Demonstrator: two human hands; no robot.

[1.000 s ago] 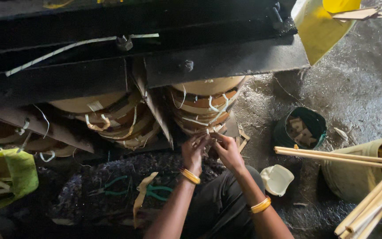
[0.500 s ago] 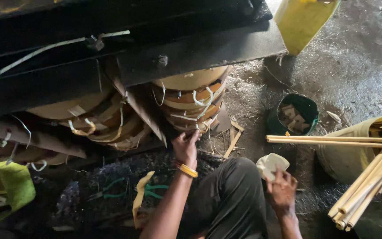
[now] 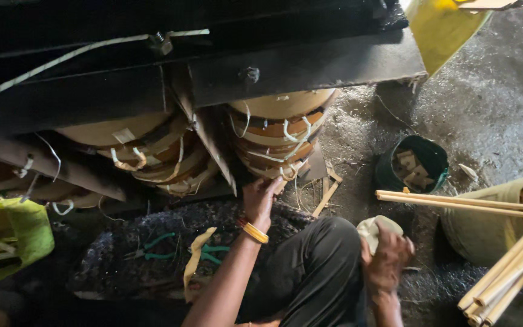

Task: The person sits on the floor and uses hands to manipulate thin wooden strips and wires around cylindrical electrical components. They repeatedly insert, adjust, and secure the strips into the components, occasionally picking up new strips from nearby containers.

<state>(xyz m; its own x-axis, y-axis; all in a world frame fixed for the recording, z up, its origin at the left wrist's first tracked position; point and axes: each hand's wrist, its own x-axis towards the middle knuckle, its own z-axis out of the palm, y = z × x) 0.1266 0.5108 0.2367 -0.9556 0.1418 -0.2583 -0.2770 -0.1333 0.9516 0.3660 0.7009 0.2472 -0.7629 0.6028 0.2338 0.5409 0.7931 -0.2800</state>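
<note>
Left hand [image 3: 261, 197] reaches up to the right-hand stack of bound bamboo hoops [image 3: 279, 136] under the dark beam [image 3: 298, 63]; fingers curled against the lowest hoop's edge, apparently pinching a binding strip. Right hand [image 3: 385, 257], fingers closed around a pale cup-like piece [image 3: 375, 229], sits beside the knee. Judgement: steady the hoop before pulling the strip. Stack lies tilted, axis slanting up-right.

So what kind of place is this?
Probably a rough craft workshop: stacked wooden hoops tied with strips under a dark metal frame, bamboo sticks, and a dusty concrete floor.
</note>
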